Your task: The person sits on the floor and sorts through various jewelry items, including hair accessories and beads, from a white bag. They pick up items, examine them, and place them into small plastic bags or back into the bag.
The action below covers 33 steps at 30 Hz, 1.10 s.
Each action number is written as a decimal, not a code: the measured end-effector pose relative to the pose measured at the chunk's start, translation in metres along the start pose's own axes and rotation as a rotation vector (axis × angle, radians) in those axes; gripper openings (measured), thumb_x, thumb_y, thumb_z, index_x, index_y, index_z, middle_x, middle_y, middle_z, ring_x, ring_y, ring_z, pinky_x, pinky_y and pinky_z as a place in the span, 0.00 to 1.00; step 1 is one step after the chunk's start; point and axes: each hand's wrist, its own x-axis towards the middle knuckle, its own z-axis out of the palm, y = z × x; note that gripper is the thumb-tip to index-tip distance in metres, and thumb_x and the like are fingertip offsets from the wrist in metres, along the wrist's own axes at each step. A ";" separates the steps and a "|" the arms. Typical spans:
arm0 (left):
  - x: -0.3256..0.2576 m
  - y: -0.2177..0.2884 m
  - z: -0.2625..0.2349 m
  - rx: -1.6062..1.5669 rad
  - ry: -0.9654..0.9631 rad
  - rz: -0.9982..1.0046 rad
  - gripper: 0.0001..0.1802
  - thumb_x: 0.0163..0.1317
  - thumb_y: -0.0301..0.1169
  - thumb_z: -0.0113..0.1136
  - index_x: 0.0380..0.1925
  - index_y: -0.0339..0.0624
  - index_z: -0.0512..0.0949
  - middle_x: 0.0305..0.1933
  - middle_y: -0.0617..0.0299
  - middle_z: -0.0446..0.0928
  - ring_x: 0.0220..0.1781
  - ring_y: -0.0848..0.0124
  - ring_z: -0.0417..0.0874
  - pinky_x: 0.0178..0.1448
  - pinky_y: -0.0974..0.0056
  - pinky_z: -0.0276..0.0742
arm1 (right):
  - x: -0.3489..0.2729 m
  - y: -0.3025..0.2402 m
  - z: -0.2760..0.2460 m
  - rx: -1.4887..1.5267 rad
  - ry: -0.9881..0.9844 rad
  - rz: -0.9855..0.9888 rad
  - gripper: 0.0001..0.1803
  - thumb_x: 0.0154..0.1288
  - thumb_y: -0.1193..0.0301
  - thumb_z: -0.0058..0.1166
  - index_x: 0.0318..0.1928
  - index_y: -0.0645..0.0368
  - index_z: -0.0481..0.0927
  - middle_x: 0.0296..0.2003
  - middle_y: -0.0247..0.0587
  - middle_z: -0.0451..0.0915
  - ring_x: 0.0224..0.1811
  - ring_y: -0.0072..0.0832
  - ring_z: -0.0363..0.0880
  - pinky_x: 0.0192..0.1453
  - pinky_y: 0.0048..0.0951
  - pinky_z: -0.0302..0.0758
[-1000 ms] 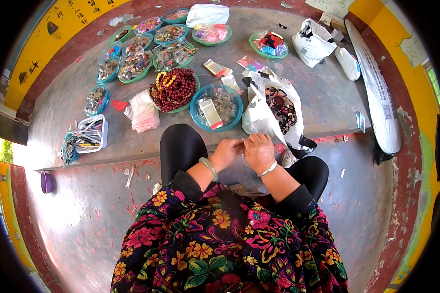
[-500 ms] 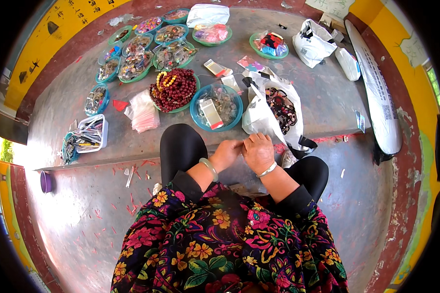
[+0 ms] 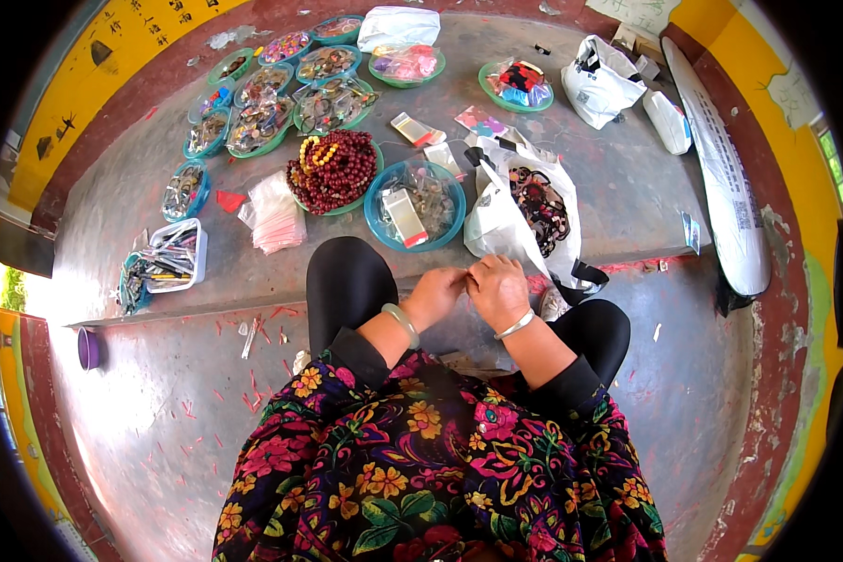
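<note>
My left hand (image 3: pixel 436 297) and my right hand (image 3: pixel 498 292) meet fingertip to fingertip above my lap, both closed in a pinch. Whatever lies between the fingers is too small or hidden to make out. Just beyond them stands a white bag (image 3: pixel 497 217), its mouth gaping over a heap of dark beaded bracelets (image 3: pixel 539 211). A blue bowl (image 3: pixel 376 225) to its left holds small clear packets and a white-and-red packet (image 3: pixel 405 217). Farther left, dark red bead strings (image 3: pixel 345 173) with some yellow beads are piled in a green bowl.
Pink-edged clear bags (image 3: pixel 278 217) lie beside the beads. Several bowls of packaged trinkets (image 3: pixel 258 125) crowd the far left. A white tray (image 3: pixel 199 253) holds pens or slim tools. White bags (image 3: pixel 601 84) and a long silver-wrapped bundle (image 3: pixel 718 178) are at right; a purple bucket (image 3: pixel 88 348) stands lower left.
My right hand has shifted very slightly, its fingers still against those of my left. The bowls and bags have stayed where they were.
</note>
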 end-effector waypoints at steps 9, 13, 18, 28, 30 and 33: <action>0.001 -0.020 0.008 -0.173 0.013 -0.046 0.10 0.60 0.26 0.51 0.39 0.33 0.77 0.30 0.61 0.79 0.30 0.79 0.76 0.35 0.71 0.73 | 0.002 -0.003 -0.004 -0.043 0.020 -0.049 0.04 0.46 0.72 0.53 0.22 0.56 0.73 0.24 0.38 0.72 0.32 0.37 0.72 0.36 0.39 0.66; 0.002 -0.015 0.005 -0.342 -0.047 -0.144 0.10 0.60 0.25 0.52 0.39 0.30 0.77 0.33 0.61 0.79 0.34 0.78 0.77 0.40 0.72 0.74 | 0.003 0.000 -0.002 0.006 0.104 -0.038 0.04 0.44 0.74 0.54 0.22 0.56 0.72 0.24 0.38 0.71 0.30 0.38 0.72 0.34 0.38 0.67; 0.003 -0.014 0.003 -0.437 -0.050 -0.172 0.10 0.60 0.24 0.52 0.39 0.30 0.77 0.33 0.62 0.79 0.33 0.78 0.77 0.39 0.73 0.74 | 0.004 0.002 0.002 0.200 0.156 0.073 0.03 0.42 0.76 0.55 0.20 0.56 0.74 0.22 0.38 0.73 0.28 0.39 0.73 0.31 0.38 0.68; 0.000 -0.012 0.007 0.138 0.131 0.212 0.09 0.55 0.25 0.54 0.37 0.38 0.78 0.30 0.52 0.77 0.33 0.60 0.79 0.38 0.64 0.74 | 0.001 0.004 0.003 0.136 0.048 0.091 0.02 0.43 0.75 0.55 0.19 0.56 0.75 0.22 0.38 0.74 0.30 0.39 0.74 0.33 0.39 0.69; 0.000 -0.011 0.008 0.192 0.125 0.251 0.09 0.54 0.24 0.54 0.36 0.40 0.78 0.31 0.50 0.77 0.35 0.54 0.78 0.39 0.61 0.74 | 0.000 0.003 0.002 0.084 0.036 0.077 0.02 0.42 0.75 0.55 0.19 0.56 0.75 0.23 0.38 0.74 0.30 0.40 0.74 0.34 0.39 0.68; 0.000 -0.011 0.008 0.195 0.129 0.252 0.11 0.53 0.24 0.53 0.37 0.40 0.77 0.32 0.49 0.77 0.36 0.52 0.78 0.39 0.60 0.74 | 0.000 0.003 0.004 0.095 0.034 0.093 0.02 0.42 0.75 0.55 0.19 0.56 0.75 0.23 0.38 0.74 0.31 0.40 0.74 0.34 0.39 0.68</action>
